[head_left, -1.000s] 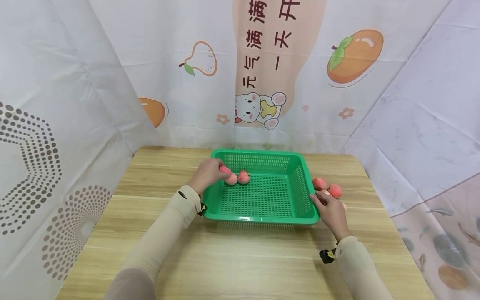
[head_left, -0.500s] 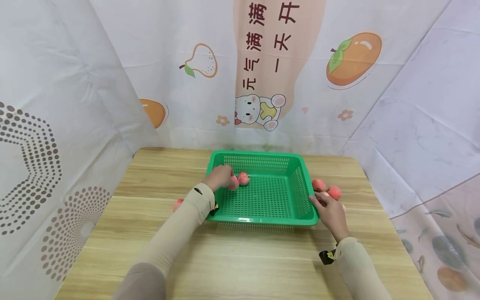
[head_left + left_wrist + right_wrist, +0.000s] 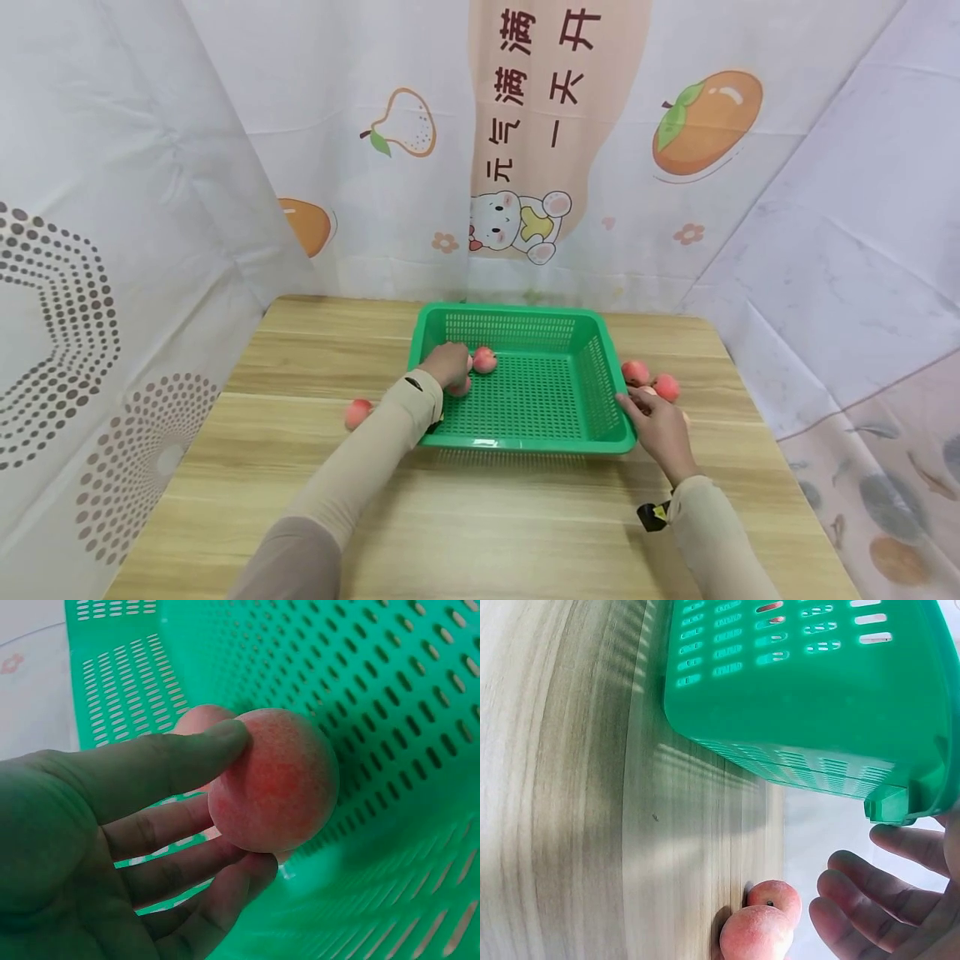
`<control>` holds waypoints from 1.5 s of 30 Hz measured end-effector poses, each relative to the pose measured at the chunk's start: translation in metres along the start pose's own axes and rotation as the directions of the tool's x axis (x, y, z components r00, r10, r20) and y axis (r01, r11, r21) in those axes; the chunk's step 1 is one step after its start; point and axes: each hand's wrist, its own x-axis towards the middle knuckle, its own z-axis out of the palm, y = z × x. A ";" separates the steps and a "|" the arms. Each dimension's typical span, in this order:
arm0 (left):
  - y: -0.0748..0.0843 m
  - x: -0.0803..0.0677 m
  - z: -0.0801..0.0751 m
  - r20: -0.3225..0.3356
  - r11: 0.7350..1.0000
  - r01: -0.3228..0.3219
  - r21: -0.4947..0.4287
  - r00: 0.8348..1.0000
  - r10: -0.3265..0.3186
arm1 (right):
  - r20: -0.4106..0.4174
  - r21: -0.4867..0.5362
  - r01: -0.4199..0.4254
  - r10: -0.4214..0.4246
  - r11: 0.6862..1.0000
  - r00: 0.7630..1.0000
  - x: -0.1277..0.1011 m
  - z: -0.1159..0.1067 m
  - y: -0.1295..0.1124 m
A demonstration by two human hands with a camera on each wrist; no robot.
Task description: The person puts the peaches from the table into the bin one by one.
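Note:
A green perforated basket [image 3: 592, 379] stands in the middle of the wooden table. My left hand [image 3: 447, 365] is inside its left part and pinches a pink peach [image 3: 274, 780] between thumb and fingers, just above the basket floor. A second peach [image 3: 484, 359] lies on the basket floor right beside it. My right hand [image 3: 654, 417] is at the basket's near right corner, its fingers [image 3: 862, 900] relaxed beside the rim and holding nothing. Loose peaches [image 3: 666, 387] lie on the table just beyond this hand.
One peach [image 3: 357, 412] lies on the table left of the basket, next to my left forearm. Printed cloth walls close in the table's left, back and right sides. Bare table [image 3: 487, 517] stretches in front of the basket.
My left hand has moved nearer inside the basket with the peach in it. As the arm shifted, the peach on the table at the left came into view. The right hand has hardly moved.

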 end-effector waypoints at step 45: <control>-0.044 -0.036 -0.075 -0.155 0.994 0.032 -0.105 0.987 -0.048 | 0.015 0.006 0.000 0.000 1.000 1.000 0.000 -0.002 -0.002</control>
